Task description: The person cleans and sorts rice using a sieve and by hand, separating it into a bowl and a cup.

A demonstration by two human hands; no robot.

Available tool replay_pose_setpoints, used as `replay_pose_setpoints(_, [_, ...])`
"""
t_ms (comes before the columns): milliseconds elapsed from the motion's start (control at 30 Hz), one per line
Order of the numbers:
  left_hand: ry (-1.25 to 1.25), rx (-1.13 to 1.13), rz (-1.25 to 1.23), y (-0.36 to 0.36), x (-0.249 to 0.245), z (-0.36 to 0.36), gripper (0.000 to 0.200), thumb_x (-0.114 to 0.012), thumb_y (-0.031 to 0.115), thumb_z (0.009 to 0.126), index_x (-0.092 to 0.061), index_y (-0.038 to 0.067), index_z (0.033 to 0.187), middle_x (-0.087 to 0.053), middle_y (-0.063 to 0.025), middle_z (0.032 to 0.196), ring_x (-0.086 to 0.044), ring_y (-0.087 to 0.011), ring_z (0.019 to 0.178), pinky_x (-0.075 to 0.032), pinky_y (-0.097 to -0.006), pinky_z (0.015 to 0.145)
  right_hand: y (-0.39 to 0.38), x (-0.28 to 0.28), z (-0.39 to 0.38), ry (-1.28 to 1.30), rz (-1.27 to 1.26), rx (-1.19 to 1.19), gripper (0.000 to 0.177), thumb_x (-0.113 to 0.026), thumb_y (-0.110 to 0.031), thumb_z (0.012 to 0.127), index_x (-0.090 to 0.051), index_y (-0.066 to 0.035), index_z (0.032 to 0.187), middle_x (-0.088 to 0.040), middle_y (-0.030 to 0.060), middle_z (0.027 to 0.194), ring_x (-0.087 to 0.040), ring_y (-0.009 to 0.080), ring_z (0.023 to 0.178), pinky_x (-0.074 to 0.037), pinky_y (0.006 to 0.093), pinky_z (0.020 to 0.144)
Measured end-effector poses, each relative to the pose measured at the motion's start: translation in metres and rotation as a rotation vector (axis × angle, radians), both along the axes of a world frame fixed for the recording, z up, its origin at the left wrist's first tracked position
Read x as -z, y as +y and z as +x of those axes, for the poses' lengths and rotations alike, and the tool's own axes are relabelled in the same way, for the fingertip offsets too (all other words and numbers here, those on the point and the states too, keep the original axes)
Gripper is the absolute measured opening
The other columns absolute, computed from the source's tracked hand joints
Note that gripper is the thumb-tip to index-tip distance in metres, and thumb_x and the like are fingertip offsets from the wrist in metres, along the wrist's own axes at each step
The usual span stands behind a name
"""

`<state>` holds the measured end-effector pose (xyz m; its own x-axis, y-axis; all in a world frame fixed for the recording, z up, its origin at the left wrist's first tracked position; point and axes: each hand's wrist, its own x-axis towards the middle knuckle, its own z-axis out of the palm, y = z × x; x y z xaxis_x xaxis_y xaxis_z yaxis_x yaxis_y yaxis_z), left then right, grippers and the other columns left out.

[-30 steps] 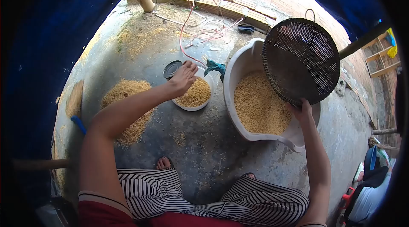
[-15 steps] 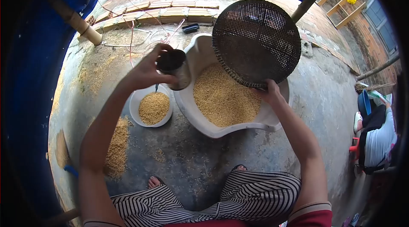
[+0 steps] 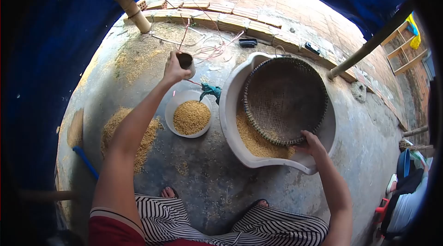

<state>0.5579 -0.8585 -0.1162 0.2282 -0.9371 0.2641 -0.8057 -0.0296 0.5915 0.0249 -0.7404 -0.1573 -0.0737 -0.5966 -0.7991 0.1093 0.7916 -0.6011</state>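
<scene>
My left hand (image 3: 174,69) grips a metal can (image 3: 186,61), its dark mouth facing up, above and behind a white bowl (image 3: 170,110) of golden grain (image 3: 191,117). Closed on the near rim of a round woven sieve (image 3: 287,96) is my right hand (image 3: 312,146). The sieve lies tilted inside a large pale plastic tub (image 3: 226,121), over more grain (image 3: 258,142). A little grain shows at the sieve's near edge. Beside the bowl, a teal cloth strip (image 3: 211,91) touches the tub's left side.
A grain pile (image 3: 122,123) spreads on the concrete at left, near a blue tube (image 3: 86,163). Bamboo poles (image 3: 131,10) and blue tarp (image 3: 60,52) frame the space. Bricks (image 3: 258,30) line the back. A person (image 3: 408,204) sits at far right beside a red stool (image 3: 380,210).
The sieve has come down from a raised, steep tilt into the tub. The can has moved farther back, away from the tub. The camera view has shifted.
</scene>
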Motion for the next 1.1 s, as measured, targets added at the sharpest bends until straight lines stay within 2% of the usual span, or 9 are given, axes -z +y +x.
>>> replay_pose_setpoints(100, [0.042, -0.134, 0.167, 0.003, 0.035, 0.01, 0.082, -0.079, 0.021, 0.051, -0.033, 0.006, 0.117, -0.047, -0.0204, 0.113, -0.05, -0.0344, 0.103, -0.042, -0.0392, 0.089, 0.0, 0.004, 0.0, 0.012, 0.0, -0.017, 0.031, -0.044, -0.021, 0.088, -0.045, -0.001, 0.112, -0.054, 0.0153, 0.106, -0.058, 0.0312, 0.092, -0.055, 0.0443, 0.072])
replay_pose_setpoints(233, [0.07, -0.146, 0.195, -0.003, 0.057, 0.005, 0.084, -0.081, 0.021, 0.049, -0.033, 0.007, 0.117, -0.048, -0.0193, 0.113, -0.05, -0.034, 0.104, -0.042, -0.0392, 0.09, 0.001, 0.0, 0.003, 0.088, -0.005, -0.042, 0.031, -0.044, -0.02, 0.088, -0.048, 0.0, 0.111, -0.055, 0.0146, 0.104, -0.058, 0.0294, 0.092, -0.055, 0.0444, 0.072])
replay_pose_setpoints(467, [0.111, 0.124, 0.112, -0.02, 0.087, -0.036, 0.081, -0.08, 0.02, 0.05, -0.036, 0.005, 0.117, -0.051, -0.0219, 0.107, -0.05, -0.037, 0.102, -0.042, -0.0404, 0.087, 0.001, 0.004, 0.003, 0.147, -0.027, -0.036, 0.033, -0.045, -0.02, 0.087, -0.049, 0.004, 0.109, -0.055, 0.0144, 0.102, -0.058, 0.027, 0.091, -0.056, 0.0412, 0.071])
replay_pose_setpoints(633, [0.009, 0.249, 0.099, -0.032, 0.116, -0.055, 0.07, -0.074, 0.011, 0.058, -0.036, 0.006, 0.117, -0.05, -0.0238, 0.107, -0.049, -0.0401, 0.1, -0.041, -0.0423, 0.087, 0.0, 0.005, 0.001, 0.173, -0.027, -0.006, 0.033, -0.046, -0.019, 0.086, -0.049, 0.006, 0.107, -0.055, 0.015, 0.102, -0.058, 0.0269, 0.089, -0.056, 0.0415, 0.071])
replay_pose_setpoints(667, [0.022, 0.287, 0.108, -0.031, 0.119, -0.055, 0.064, -0.07, 0.013, 0.064, -0.037, 0.006, 0.118, -0.05, -0.0225, 0.109, -0.048, -0.0394, 0.102, -0.04, -0.0417, 0.088, 0.0, 0.009, -0.001, 0.179, -0.04, -0.013, 0.033, -0.047, -0.018, 0.086, -0.048, 0.006, 0.107, -0.055, 0.0154, 0.101, -0.059, 0.0269, 0.089, -0.056, 0.0415, 0.07])
replay_pose_setpoints(800, [-0.04, 0.34, 0.223, -0.03, 0.116, -0.063, 0.059, -0.066, 0.019, 0.069, -0.037, 0.008, 0.119, -0.049, -0.0215, 0.112, -0.047, -0.0384, 0.105, -0.04, -0.0427, 0.089, 0.0, 0.009, -0.001, 0.19, -0.049, -0.027, 0.034, -0.047, -0.018, 0.085, -0.047, 0.007, 0.108, -0.055, 0.0155, 0.1, -0.059, 0.0265, 0.086, -0.056, 0.0416, 0.069])
replay_pose_setpoints(900, [-0.24, 0.301, 0.355, -0.036, 0.115, -0.055, 0.064, -0.066, 0.026, 0.069, -0.036, 0.01, 0.124, -0.048, -0.0203, 0.114, -0.047, -0.0377, 0.106, -0.039, -0.0436, 0.091, -0.001, 0.012, -0.002, 0.195, -0.038, -0.016, 0.034, -0.047, -0.019, 0.085, -0.047, 0.006, 0.108, -0.055, 0.0149, 0.099, -0.059, 0.0265, 0.086, -0.057, 0.0411, 0.068])
replay_pose_setpoints(1033, [-0.064, 0.434, 0.459, -0.031, 0.068, -0.016, 0.08, -0.071, 0.03, 0.066, -0.029, 0.012, 0.133, -0.043, -0.0199, 0.126, -0.043, -0.0375, 0.113, -0.038, -0.043, 0.093, -0.001, 0.013, -0.003, 0.185, -0.041, -0.039, 0.034, -0.047, -0.019, 0.085, -0.047, 0.005, 0.108, -0.055, 0.0145, 0.098, -0.059, 0.0266, 0.086, -0.056, 0.0412, 0.068])
replay_pose_setpoints(1100, [0.172, 0.578, 0.757, -0.018, 0.039, 0.012, 0.09, -0.076, 0.034, 0.063, -0.028, 0.009, 0.134, -0.042, -0.0205, 0.128, -0.042, -0.0348, 0.116, -0.038, -0.0418, 0.094, 0.0, 0.014, -0.003, 0.193, -0.06, -0.041, 0.034, -0.046, -0.02, 0.085, -0.047, 0.004, 0.108, -0.055, 0.015, 0.099, -0.059, 0.0272, 0.086, -0.056, 0.0416, 0.068])
